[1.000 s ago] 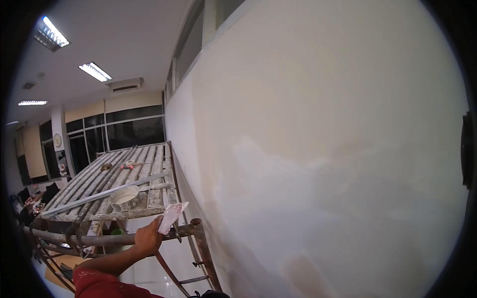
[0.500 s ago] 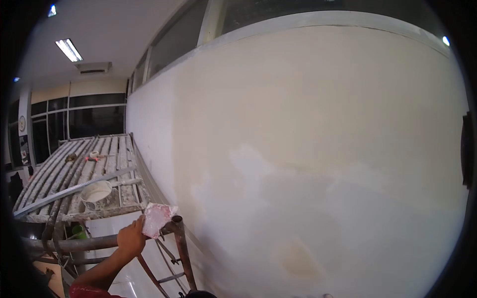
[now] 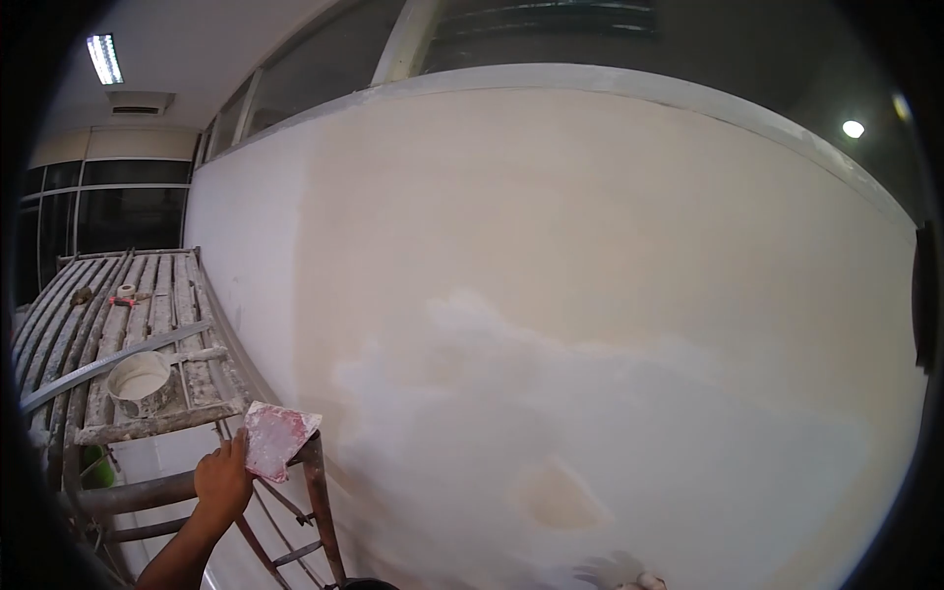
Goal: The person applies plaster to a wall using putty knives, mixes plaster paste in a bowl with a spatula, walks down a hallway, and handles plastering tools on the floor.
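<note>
My left hand [image 3: 224, 480] is closed on the edge of a flat, squarish red piece [image 3: 279, 439] smeared with whitish plaster; its exact kind does not show clearly. The hand lies against the brown scaffold pipe [image 3: 147, 494], close to the top of an upright post. Only a small part of my right hand [image 3: 645, 582] shows at the bottom edge, by the wall [image 3: 688, 295], with a finger shadow beside it. What its fingers do is hidden. Patches of white and beige filler cover the wall.
To the left, a plaster-spattered slatted platform [image 3: 108, 425] bears a pot of whitish paste [image 3: 141, 383], a long metal straightedge [image 3: 113, 368] and a roll of tape [image 3: 126, 291]. A green container [image 3: 98, 470] sits below. Windows [image 3: 551, 39] run above the wall.
My view has turned to the right and up, so the platform and left hand sit further left. The right hand and its shadow show more at the bottom edge. The left hand keeps its hold.
</note>
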`<state>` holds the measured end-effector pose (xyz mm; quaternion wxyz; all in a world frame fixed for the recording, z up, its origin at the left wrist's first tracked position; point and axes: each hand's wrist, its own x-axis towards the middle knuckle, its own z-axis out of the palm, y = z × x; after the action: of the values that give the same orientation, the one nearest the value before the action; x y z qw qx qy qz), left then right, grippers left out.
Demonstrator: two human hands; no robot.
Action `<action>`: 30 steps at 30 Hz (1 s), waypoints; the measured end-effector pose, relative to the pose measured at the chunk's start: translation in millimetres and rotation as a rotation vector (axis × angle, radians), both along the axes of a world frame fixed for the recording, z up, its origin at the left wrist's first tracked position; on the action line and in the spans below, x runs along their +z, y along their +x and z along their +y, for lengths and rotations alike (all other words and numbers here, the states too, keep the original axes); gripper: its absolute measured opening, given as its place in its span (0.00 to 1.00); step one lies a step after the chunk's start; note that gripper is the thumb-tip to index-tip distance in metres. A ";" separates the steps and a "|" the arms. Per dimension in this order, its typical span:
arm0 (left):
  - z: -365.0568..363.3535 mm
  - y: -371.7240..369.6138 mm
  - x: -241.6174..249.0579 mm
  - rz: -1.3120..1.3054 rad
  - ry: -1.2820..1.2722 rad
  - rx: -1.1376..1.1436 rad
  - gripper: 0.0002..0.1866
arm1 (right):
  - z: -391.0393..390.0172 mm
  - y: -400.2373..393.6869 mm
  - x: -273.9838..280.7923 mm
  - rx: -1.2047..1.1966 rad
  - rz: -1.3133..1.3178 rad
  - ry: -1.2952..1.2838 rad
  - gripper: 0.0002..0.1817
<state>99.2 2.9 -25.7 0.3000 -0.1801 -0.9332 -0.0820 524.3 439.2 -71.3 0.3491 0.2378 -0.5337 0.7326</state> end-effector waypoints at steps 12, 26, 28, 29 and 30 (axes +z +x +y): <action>1.9 -5.1 -5.5 0.023 0.070 -0.020 0.37 | -5.7 -6.2 33.0 -0.202 -0.132 0.068 0.53; -3.5 5.1 2.3 0.069 0.061 -0.075 0.31 | -15.4 5.4 30.7 -0.199 -0.077 -0.086 0.56; -4.0 6.4 2.5 0.056 0.067 -0.073 0.32 | -0.8 18.0 15.3 -0.109 -0.095 -0.101 0.54; -4.4 4.8 1.0 0.058 0.069 -0.077 0.32 | -4.6 18.5 18.9 -0.141 -0.113 -0.060 0.54; -5.0 3.7 0.8 0.059 0.067 -0.086 0.32 | -8.2 18.0 20.5 -0.176 -0.130 -0.023 0.53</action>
<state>102.9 -2.1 -25.0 0.3293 -0.2120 -0.9122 -0.1207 542.3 431.0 -50.8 0.3793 0.1378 -0.5655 0.7193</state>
